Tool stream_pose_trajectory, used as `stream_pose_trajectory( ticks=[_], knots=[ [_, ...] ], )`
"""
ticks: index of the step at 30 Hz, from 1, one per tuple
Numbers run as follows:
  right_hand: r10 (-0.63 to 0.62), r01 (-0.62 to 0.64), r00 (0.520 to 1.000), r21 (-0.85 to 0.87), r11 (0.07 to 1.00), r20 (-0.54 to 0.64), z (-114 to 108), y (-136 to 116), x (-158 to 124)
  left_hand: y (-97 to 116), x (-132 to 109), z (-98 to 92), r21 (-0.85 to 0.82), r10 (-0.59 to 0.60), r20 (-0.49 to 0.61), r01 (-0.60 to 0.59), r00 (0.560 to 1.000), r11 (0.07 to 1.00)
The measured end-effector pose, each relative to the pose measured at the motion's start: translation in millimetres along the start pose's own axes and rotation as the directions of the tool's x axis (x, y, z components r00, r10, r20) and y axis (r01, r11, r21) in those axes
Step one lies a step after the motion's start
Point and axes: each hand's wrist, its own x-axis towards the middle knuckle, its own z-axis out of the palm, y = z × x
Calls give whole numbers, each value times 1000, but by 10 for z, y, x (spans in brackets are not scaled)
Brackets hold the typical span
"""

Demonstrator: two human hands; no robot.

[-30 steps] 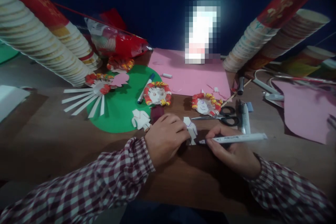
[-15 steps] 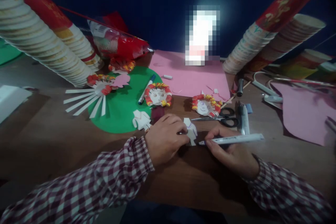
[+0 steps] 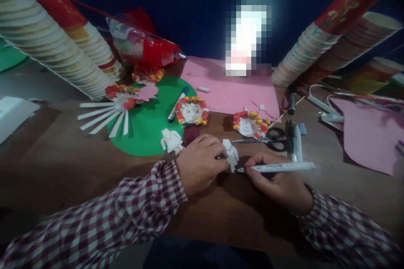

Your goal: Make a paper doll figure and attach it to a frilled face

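Observation:
My left hand (image 3: 203, 166) presses its bent fingers onto the left side of a small white paper cutout (image 3: 232, 154), shaped like a doll's body and bearing purple pen lines. Between thumb and fingers of my right hand (image 3: 277, 183) is a white marker (image 3: 280, 167), its dark tip at the cutout's lower right edge. A second white paper body cutout (image 3: 172, 140) lies left of my left hand. Behind the hands are two paper faces framed in red and yellow, one on the left (image 3: 191, 111) and one on the right (image 3: 248, 126).
Black-handled scissors (image 3: 276, 145) lie beyond my right hand, with markers (image 3: 296, 143) beside them. A green sheet (image 3: 139, 130) and a pink sheet (image 3: 240, 96) cover parts of the table. Tall paper cup stacks (image 3: 63, 46) lean at left and right (image 3: 318, 46). A bright screen (image 3: 248, 35) stands behind.
The marker tip has moved slightly left, now meeting the cutout's lower edge. My left hand stays on the cutout. The whole view has shifted a little.

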Motion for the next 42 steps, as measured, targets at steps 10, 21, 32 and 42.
stream_pose_trajectory(
  ticks=[10,21,32,42],
  knots=[
    [-11,10,1000,-38,999,-22,5,8,-4,0,-6,3,19,-3,5,3,1000,1000],
    [-13,12,1000,-42,999,-13,8,19,3,17,-3,1,15,-2,8,2,1000,1000],
    [-26,25,999,-42,999,-21,12,21,6,19,8,-13,29,0,8,0,1000,1000],
    [-30,29,1000,-85,996,-5,20,17,15,31,7,-12,28,-18,12,17,1000,999]
  ],
)
